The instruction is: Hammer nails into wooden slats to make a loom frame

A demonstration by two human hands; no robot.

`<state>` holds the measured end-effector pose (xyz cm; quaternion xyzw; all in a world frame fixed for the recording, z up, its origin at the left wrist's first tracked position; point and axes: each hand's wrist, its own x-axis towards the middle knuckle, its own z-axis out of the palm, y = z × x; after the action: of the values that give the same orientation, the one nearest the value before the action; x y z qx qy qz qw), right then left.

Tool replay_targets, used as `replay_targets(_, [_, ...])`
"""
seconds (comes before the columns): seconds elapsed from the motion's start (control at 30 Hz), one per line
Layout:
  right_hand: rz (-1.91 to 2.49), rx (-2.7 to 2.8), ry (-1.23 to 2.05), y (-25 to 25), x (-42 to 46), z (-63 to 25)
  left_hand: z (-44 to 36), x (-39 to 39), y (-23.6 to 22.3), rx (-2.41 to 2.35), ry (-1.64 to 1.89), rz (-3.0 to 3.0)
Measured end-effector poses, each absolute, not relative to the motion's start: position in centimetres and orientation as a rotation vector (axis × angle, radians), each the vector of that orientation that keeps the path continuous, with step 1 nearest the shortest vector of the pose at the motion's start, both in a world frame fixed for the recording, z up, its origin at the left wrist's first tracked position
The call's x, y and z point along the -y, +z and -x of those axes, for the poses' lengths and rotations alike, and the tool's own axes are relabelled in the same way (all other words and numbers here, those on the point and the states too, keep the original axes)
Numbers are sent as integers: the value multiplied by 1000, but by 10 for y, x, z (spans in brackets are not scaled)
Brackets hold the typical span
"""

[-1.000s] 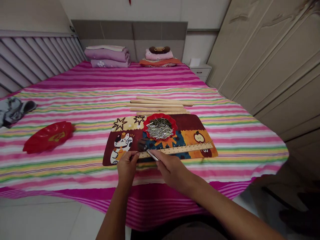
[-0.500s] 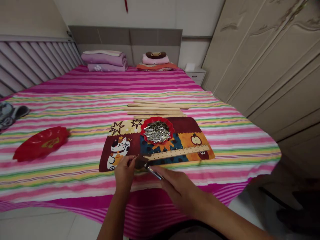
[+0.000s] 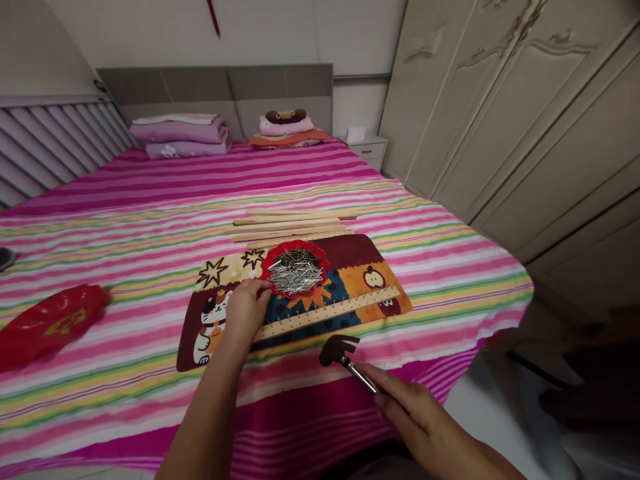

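Note:
My left hand [image 3: 247,307] is at the lower left rim of a red scalloped bowl [image 3: 265,261], its fingers curled. Whether anything is between the fingertips is hidden. Inside the bowl lies a heap of silvery nails [image 3: 296,273]. My right hand [image 3: 417,413] grips the handle of a claw hammer [image 3: 340,350], whose dark head hangs over the cloth in front of the mat. A light wooden strip [image 3: 330,311] lies across the patterned mat [image 3: 350,250], with rows of nails standing up along it. Its left end is close to my left wrist.
Several loose wooden strips [image 3: 295,223] lie behind the bowl. A red oval tray [image 3: 50,323] rests on the striped bed cloth [image 3: 135,333] at the left. Folded bedding [image 3: 183,137] is stacked by the headboard [image 3: 280,87]; a wardrobe [image 3: 475,107] stands right.
My left hand has moved from the strip's left end up to the bowl's rim. The hammer has moved right and away from the strip in my right hand. The view has shifted.

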<state>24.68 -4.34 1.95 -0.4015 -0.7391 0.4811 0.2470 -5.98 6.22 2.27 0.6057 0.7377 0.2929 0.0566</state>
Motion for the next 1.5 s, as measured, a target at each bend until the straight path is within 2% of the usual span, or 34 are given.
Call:
replay_targets(0.1, [1094,1992,1326,19,45,-251,48,-98,25,-2269,323,-2023])
replay_targets(0.17, [1101,1974,1320,17,45,-252,43,-114,24,-2289,125,-2012])
replay_targets(0.4, [1146,1942,1300,8,42,-256,41,-130,29,-2263,-18,-1995])
replay_targets(0.7, [1151,1932,1307,6,42,-252,45,-124,34,-2135,-8,-2082])
replay_targets(1.03, [1182,1934,1264,3,44,-253,65,-117,45,-1999,343,-1952])
replay_targets(1.3, [1184,1948,1269,6,45,-252,84,-67,49,-1706,1065,-1247])
replay_targets(1.5, [1149,1951,1292,5,45,-251,99,-22,40,-1617,1279,-851])
